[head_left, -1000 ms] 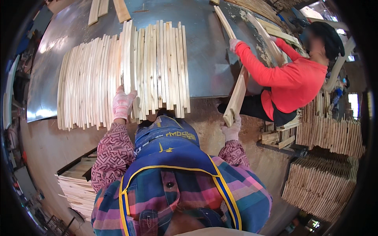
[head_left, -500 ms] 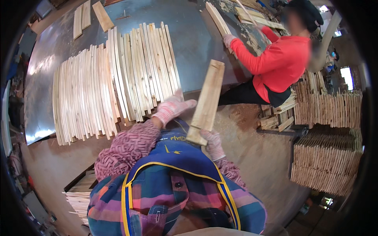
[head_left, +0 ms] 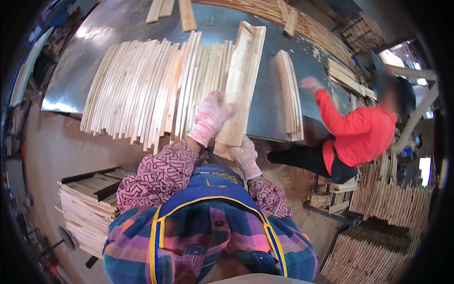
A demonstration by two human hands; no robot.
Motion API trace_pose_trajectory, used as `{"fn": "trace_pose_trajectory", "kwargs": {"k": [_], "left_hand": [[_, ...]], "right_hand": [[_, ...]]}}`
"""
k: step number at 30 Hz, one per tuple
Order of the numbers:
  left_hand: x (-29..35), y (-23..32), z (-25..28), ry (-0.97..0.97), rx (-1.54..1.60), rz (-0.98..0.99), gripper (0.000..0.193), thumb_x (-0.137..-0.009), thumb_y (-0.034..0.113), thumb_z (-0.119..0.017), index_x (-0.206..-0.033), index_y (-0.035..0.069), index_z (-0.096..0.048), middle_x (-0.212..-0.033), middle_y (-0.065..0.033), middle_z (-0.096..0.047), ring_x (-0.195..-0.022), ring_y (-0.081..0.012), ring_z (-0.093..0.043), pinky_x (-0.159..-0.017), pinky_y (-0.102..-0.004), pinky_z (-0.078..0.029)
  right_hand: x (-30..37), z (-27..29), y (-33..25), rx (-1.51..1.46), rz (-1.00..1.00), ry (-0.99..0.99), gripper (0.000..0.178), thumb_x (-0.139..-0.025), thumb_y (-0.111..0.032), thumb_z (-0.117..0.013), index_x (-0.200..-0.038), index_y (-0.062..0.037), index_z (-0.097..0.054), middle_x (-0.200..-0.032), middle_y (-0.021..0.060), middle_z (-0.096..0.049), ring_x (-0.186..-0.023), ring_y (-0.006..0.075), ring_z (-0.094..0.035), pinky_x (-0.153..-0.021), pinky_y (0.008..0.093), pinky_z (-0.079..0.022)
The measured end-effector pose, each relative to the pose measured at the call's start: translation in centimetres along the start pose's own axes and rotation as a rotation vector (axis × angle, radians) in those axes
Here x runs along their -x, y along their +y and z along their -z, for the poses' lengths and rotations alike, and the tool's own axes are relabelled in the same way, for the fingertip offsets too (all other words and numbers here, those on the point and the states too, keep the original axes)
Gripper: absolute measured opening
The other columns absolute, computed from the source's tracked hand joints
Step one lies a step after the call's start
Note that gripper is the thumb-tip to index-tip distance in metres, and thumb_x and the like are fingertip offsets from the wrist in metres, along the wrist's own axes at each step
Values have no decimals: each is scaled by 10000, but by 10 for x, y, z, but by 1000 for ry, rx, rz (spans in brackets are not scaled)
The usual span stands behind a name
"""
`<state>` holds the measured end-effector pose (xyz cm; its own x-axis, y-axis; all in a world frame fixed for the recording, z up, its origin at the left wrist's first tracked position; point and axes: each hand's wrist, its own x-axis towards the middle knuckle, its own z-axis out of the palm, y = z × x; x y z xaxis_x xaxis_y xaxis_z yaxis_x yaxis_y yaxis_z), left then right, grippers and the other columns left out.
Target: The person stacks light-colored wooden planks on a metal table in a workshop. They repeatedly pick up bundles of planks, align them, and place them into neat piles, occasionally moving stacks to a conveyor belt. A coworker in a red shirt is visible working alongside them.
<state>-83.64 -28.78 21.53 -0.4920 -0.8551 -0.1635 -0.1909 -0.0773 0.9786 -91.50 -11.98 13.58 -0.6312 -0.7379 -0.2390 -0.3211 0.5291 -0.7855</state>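
Note:
In front of my body two long pale wooden boards (head_left: pixel 235 90) slant up and away over the table edge, one lapping over the other. My left hand (head_left: pixel 213 118), in a pink-and-white knit glove, grips the left edge with its thumb on the board's face; the other fingers are partly hidden. At the near end my right hand (head_left: pixel 247 158), gloved alike, is closed around the lower right corner. Just left of the boards, a row of upright-edged wooden strips (head_left: pixel 132 90) lies side by side on the metal table (head_left: pixel 94 35).
A co-worker in a red top (head_left: pixel 364 120) stands at the right, one gloved hand over the table near a few stacked strips (head_left: pixel 289 94). Stacks of boards stand on the floor: one at the left (head_left: pixel 90 213), others at the right (head_left: pixel 364 258). Loose planks (head_left: pixel 187 16) lie farther back.
My left hand, spread and apart from the board before, now grips its edge. A second board shows with the first. The view has shifted, and the co-worker's strips now lie on the table.

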Motion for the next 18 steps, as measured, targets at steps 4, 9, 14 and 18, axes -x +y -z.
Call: {"fn": "trace_pose_trajectory", "kwargs": {"k": [4,9,14,18], "left_hand": [[-19,-3,45,172,-454,2,583,-770,345,-774,-1210,5,-597,-1240,-215,-587,-1171,-357,-551,-945,-414,-488],[-36,-41,83,216,-971,215,674,-780,304,-755,-1388,139,-516,-1509,-212,-361,-1419,-395,-385,-1130,-417,-409],[-62,-61,74,108,-561,254,1050,-839,365,-756,-1616,145,-86,-1560,-253,-333,-1392,-386,-452,-1143,-424,-418],[-62,-33,52,13,-1043,396,1067,-853,443,-725,-1624,155,-47,-1533,-272,-357,-1330,-390,-518,-1086,-432,-469]], "right_hand": [[-22,-6,14,-126,34,-110,499,-841,-393,-753,-1180,-34,-677,-1035,121,-714,-965,225,-645,-841,348,-510],[-61,-7,-20,63,19,-323,590,-855,-449,-733,-1231,-13,-606,-1114,153,-663,-983,232,-617,-860,362,-504],[-67,-83,-36,388,314,-619,891,-899,-620,-605,-1509,-9,-383,-1374,278,-558,-1289,390,-541,-1103,409,-419],[-95,-28,-59,87,214,-754,824,-927,-611,-590,-1523,-68,-416,-1479,135,-536,-1389,272,-482,-1165,345,-363]]}}
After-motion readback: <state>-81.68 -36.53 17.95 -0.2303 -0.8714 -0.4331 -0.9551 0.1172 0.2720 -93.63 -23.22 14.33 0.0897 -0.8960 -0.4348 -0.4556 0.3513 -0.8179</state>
